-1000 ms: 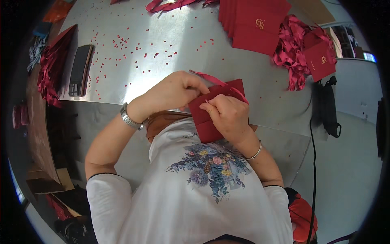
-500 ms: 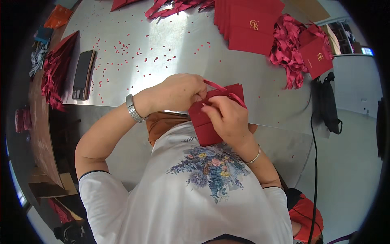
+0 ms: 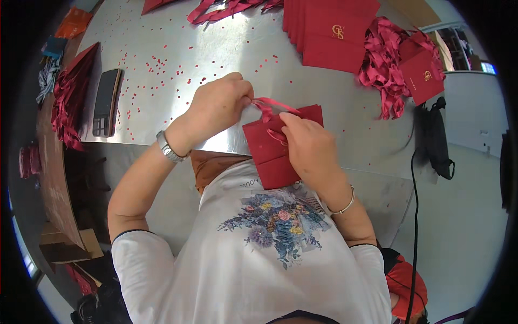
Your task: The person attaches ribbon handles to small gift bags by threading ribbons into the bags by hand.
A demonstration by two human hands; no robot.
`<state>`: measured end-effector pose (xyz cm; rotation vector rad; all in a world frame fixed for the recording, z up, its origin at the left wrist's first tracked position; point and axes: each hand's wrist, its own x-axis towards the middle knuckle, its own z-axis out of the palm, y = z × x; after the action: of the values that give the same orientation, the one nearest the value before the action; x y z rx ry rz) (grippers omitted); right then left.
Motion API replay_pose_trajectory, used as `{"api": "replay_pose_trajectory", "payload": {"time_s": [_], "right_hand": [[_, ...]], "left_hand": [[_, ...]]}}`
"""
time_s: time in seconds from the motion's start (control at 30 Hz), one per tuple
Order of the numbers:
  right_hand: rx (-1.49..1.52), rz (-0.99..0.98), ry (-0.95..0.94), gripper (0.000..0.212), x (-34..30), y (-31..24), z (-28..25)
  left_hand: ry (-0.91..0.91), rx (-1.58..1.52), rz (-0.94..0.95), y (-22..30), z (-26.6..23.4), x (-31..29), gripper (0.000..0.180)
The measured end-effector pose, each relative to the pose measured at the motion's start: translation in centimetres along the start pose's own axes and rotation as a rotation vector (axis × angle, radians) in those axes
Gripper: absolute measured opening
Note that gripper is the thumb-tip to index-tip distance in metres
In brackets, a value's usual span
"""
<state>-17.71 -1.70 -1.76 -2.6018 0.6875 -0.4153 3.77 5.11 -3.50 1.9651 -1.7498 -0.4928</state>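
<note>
A small dark red paper bag (image 3: 264, 146) lies at the table's near edge, its lower part against my shirt. My left hand (image 3: 221, 105) is closed in a pinch on a red ribbon (image 3: 278, 102), drawn up and left from the bag's top. My right hand (image 3: 310, 146) lies over the right side of the bag, fingertips closed on its upper part beside the ribbon. Another short loop of ribbon shows on the bag's front, next to those fingers. What lies under my right palm is hidden.
A metal table (image 3: 216, 129) carries scattered red paper dots. A phone (image 3: 107, 102) and red folded bags with ribbons (image 3: 75, 100) lie left. Stacked red bags (image 3: 334, 48) and heaped ribbons (image 3: 380, 65) sit far right. A black cable (image 3: 415, 227) hangs right.
My left hand has moved up and left, drawing the ribbon out from the bag. My right hand has shifted slightly right, uncovering more of the bag's front.
</note>
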Motion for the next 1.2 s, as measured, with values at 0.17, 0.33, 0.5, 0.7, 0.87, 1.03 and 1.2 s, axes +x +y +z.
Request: {"api": "replay_pose_trajectory", "payload": {"time_s": [0.17,0.33,0.5,0.7,0.87,1.03,1.2], "right_hand": [[0.169,0.065,0.423,0.018,-2.8,2.7,-1.8],[0.4,0.575,0.25,0.02,-5.6,3.7,-1.2],[0.542,0.684,0.033,0.04,-2.8,2.5,-1.0],[0.957,0.838,-0.039,0.026,-2.0,2.8,-0.8],[1.712,0.884,-0.061,0.011,-3.0,3.6,-0.3],[1.42,0.843,-0.267,0.009,-3.1,3.2,-0.3],[1.105,0.897,-0.19,0.011,-2.5,1.7,-0.3]], "left_hand": [[0.034,-0.083,-0.036,-0.4,-0.1,0.5,0.007],[0.005,-0.14,-0.042,-0.1,0.0,0.6,0.007],[0.001,-0.167,-0.047,1.0,0.1,0.3,0.007],[0.034,-0.245,-0.079,1.3,0.2,0.0,0.005],[0.036,-0.282,-0.085,0.3,0.8,0.1,0.005],[0.164,-0.047,-0.088,-0.6,0.6,1.0,0.005],[0.25,0.102,-0.073,-0.7,1.1,2.1,0.004]]}}
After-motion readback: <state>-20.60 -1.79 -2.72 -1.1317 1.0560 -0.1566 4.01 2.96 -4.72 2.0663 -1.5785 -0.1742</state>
